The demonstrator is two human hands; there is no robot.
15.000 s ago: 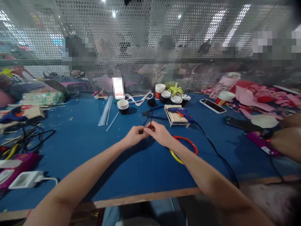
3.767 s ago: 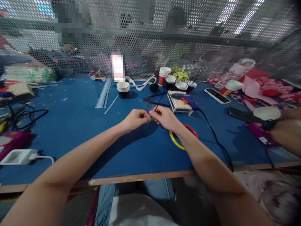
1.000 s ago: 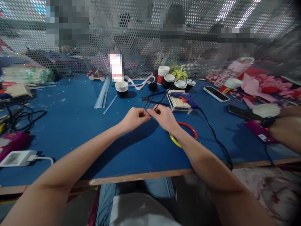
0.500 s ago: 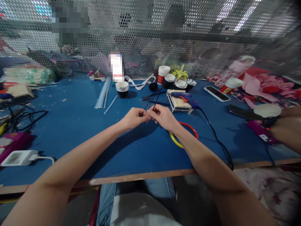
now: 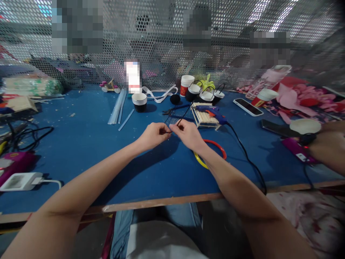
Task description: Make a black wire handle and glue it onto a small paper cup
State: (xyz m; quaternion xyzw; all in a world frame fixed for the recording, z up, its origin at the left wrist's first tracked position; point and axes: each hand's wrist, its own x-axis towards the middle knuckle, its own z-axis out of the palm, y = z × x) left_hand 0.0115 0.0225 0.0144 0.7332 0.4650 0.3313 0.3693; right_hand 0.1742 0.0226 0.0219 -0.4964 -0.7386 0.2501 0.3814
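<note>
Your left hand [image 5: 153, 135] pinches one end of the thin black wire [image 5: 182, 117] above the blue felt table [image 5: 88, 151]; your right hand [image 5: 188, 134] pinches it close beside, keeping it taut, free ends angled toward the blue glue gun [image 5: 210, 112].

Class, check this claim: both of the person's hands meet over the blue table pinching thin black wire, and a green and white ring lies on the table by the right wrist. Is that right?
Not quite. The head view shows the left hand and right hand pinching the thin black wire over the blue table, but the ring by the right wrist is red and yellow, not green and white.
</note>
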